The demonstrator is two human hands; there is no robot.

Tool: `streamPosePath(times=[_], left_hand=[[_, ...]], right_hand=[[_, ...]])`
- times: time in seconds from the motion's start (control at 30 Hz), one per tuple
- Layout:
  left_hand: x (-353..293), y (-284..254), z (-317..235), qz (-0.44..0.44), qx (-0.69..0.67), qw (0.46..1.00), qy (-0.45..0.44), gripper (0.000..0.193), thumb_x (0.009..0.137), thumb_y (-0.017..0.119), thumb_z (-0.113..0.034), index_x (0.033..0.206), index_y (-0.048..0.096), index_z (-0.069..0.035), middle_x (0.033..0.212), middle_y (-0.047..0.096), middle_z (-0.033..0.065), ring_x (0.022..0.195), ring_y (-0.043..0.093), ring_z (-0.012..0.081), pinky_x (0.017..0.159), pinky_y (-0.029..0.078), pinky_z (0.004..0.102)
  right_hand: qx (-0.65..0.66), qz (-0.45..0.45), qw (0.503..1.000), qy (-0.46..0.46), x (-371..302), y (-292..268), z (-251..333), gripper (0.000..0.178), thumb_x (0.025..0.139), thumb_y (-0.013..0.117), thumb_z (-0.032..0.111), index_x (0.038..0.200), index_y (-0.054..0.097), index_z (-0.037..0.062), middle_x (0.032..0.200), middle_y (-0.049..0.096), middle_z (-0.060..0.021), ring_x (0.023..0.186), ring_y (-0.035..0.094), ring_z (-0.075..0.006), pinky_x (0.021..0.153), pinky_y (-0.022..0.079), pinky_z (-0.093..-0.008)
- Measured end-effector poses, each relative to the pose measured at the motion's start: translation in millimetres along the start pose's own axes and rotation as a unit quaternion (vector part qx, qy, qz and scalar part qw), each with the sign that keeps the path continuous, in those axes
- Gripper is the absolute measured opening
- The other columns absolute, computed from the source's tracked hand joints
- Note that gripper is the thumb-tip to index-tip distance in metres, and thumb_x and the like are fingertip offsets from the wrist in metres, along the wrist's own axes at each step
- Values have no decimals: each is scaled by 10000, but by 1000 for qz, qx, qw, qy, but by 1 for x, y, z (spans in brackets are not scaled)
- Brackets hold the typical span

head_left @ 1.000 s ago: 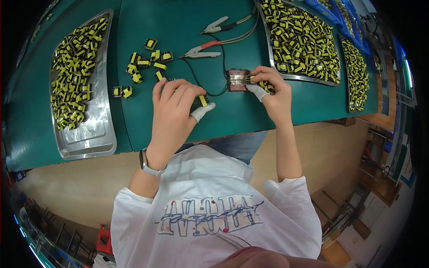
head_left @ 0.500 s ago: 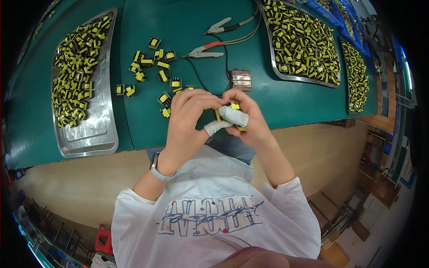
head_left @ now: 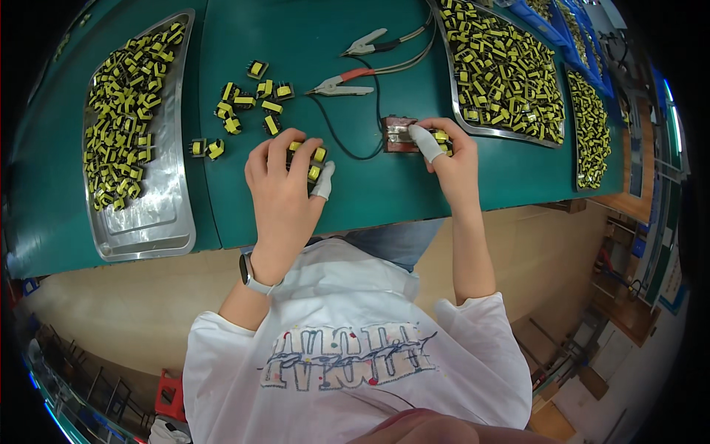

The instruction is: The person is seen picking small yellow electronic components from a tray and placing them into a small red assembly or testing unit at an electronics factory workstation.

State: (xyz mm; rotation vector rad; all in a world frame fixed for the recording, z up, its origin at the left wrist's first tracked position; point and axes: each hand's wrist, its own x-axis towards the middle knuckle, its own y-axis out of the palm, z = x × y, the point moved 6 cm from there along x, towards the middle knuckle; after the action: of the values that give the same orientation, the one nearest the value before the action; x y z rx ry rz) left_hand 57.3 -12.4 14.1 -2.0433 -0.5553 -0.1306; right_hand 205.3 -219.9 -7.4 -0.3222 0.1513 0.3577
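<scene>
Best to hold the yellow-and-black component (head_left: pixel 441 138) square and steady at the 3 o'clock edge of the reddish block (head_left: pixel 395 135); pinched in the right hand (head_left: pixel 452 159), between 1 and 2 o'clock from mid-view. Bright yellow, with black parts, partly covered. At 10 o'clock, with left hand (head_left: pixel 284 172) bent over similar components (head_left: pixel 314 173), cannot tell whether gripping.

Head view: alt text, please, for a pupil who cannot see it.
A person's right-hand grip holds small yellow-and-black boxy parts beside a reddish-brown rectangular block; the left-hand grip curves over similar parts. Silvery metal trays of such parts flank them on a green table.
</scene>
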Motion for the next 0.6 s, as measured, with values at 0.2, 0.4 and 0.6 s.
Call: streamPosePath(times=[0.2,0.4,0.6], left_hand=[[6,-4,-4,16,46,999,24,333,770,852,-141,1070,708,-115,1210,624,6,1168,520,299,1023,400,452],[12,-5,-13,-10,-9,996,93,326,716,870,-233,964,693,-116,1031,679,-21,1056,584,255,983,404,449],[7,-12,-31,-24,-115,986,116,357,678,866,-341,899,687,-124,931,686,-22,963,612,238,881,450,411]], right_hand=[[76,15,997,15,-4,-4,-2,177,997,690,201,1076,703,43,734,560,7,541,449,-49,494,316,-220],[523,193,824,102,-22,16,-8,253,1055,598,335,1105,571,89,951,567,-125,520,410,-76,447,346,-191],[353,210,905,112,-39,49,-7,155,1012,667,208,1049,576,88,1000,677,-181,541,531,-78,433,388,-195]])
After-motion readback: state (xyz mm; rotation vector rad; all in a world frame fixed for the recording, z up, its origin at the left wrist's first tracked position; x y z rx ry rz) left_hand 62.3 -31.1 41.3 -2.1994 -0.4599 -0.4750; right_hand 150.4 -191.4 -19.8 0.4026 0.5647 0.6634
